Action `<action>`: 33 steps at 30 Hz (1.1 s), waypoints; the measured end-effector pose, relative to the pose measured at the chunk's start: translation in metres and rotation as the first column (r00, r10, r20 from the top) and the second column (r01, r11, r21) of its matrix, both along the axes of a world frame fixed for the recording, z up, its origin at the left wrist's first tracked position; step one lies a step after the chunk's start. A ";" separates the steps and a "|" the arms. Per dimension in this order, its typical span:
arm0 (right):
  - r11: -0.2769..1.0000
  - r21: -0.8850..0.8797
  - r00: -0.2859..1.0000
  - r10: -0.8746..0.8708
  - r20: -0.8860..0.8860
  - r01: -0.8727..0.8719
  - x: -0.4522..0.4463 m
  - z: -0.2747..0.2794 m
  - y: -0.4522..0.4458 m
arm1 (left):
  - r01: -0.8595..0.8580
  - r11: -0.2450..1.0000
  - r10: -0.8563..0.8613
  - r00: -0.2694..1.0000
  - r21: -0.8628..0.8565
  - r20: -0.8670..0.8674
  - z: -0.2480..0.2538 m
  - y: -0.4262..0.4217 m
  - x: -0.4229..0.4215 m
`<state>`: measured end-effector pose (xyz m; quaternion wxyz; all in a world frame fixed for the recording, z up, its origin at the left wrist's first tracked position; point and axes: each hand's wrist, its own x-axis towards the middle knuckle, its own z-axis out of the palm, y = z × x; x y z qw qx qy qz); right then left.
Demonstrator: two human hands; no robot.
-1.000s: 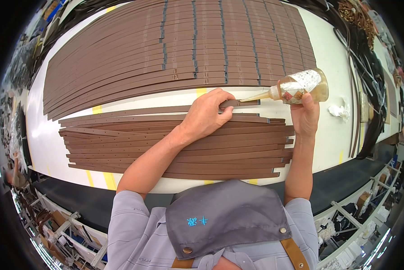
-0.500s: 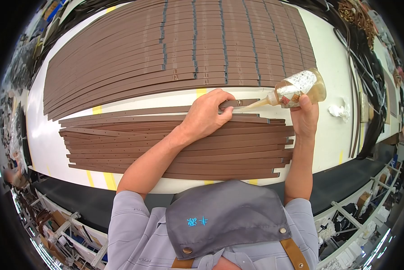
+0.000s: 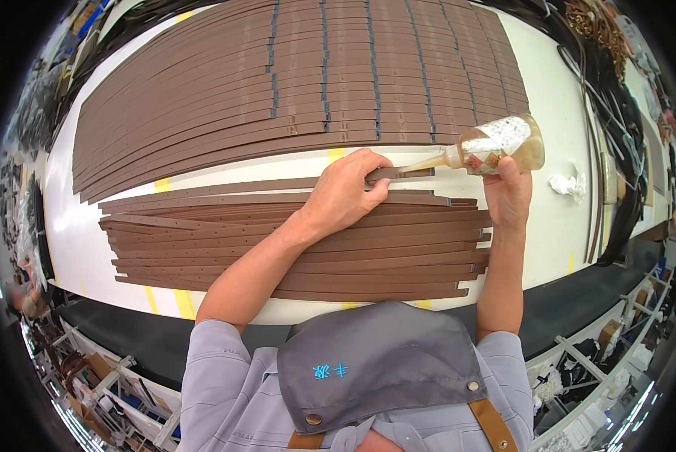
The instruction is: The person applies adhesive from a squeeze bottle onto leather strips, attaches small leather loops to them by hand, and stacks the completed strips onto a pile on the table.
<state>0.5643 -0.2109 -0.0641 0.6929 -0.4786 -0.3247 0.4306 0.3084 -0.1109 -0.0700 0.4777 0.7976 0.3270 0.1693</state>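
My left hand (image 3: 345,188) pinches a narrow brown strap (image 3: 255,187) between thumb and fingers, close to the strap's right end. In my right hand (image 3: 509,200) is a clear squeeze bottle (image 3: 503,142) with a pale label and yellowish contents, tipped so that its long nozzle (image 3: 426,163) points left. The nozzle tip lies at the strap's end, just right of my left fingertips; whether it touches, I cannot tell. Below my left hand lies a pile of loose brown straps (image 3: 383,260), several with punched holes.
Brown straps (image 3: 195,98) lie edge to edge across the far side of the white table (image 3: 552,248), with dark stepped bands. A crumpled white tissue (image 3: 567,187) is right of my right hand. Black material (image 3: 616,151) lines the right edge.
My right hand has shifted the bottle slightly up, and its nozzle tip has moved left and up onto the strap's end. My left hand keeps its place.
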 end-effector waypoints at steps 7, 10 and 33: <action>0.998 0.044 0.993 0.058 -0.103 -0.053 0.016 0.002 -0.007 | -0.018 1.000 0.019 0.999 -0.019 0.036 0.001 0.001 0.000; 0.993 0.119 0.989 0.036 -0.145 -0.019 0.034 0.012 -0.014 | -0.030 0.996 0.037 0.996 -0.088 0.076 0.001 0.001 0.001; 0.984 0.147 0.979 -0.073 -0.192 0.102 0.028 0.012 -0.017 | -0.022 0.980 0.020 1.000 -0.196 -0.011 0.015 0.002 0.002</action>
